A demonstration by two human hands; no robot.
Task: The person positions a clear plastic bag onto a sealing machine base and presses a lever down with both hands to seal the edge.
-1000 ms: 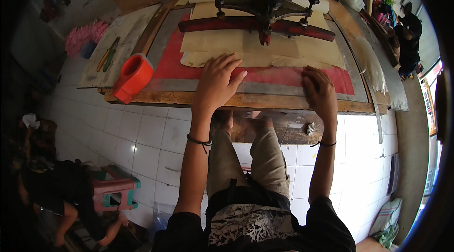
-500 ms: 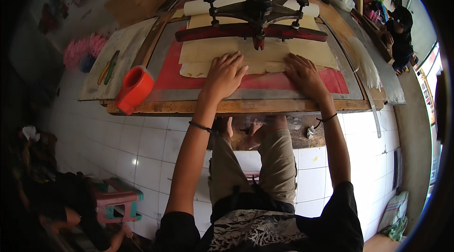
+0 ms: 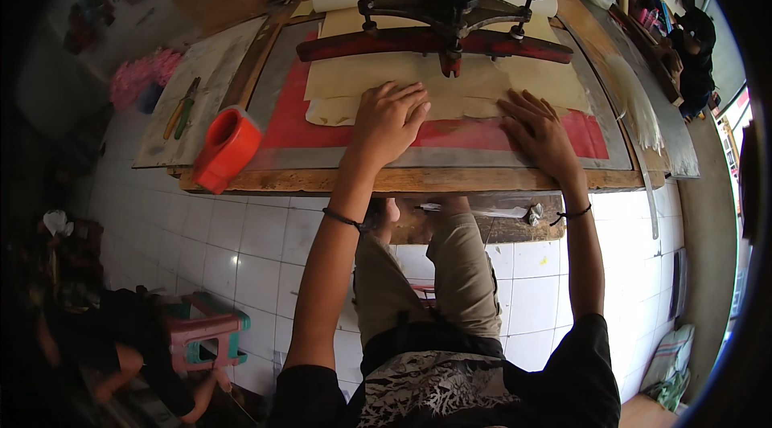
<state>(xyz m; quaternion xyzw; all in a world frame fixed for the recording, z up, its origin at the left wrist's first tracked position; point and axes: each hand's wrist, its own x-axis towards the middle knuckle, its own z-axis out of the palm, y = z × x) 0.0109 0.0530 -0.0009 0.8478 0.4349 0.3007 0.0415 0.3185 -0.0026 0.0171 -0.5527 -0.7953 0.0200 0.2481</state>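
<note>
A red tape dispenser [image 3: 221, 164] is sitting at the surface's [image 3: 450, 180] front edge. The left hand [image 3: 392, 124] is lying flat, fingers slightly parted, gripping nothing, on tan paper [image 3: 462, 94] covering a red sheet [image 3: 310, 135]. Paper is showing between hands. The right hand [image 3: 540, 132] is spreading loosely across its front edge, holding nothing.

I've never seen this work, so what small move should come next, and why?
Perhaps smooth the tan sheet along its near edge: that edge looks uneven over the red sheet, and the left grip and right grip lie open across it.
</note>
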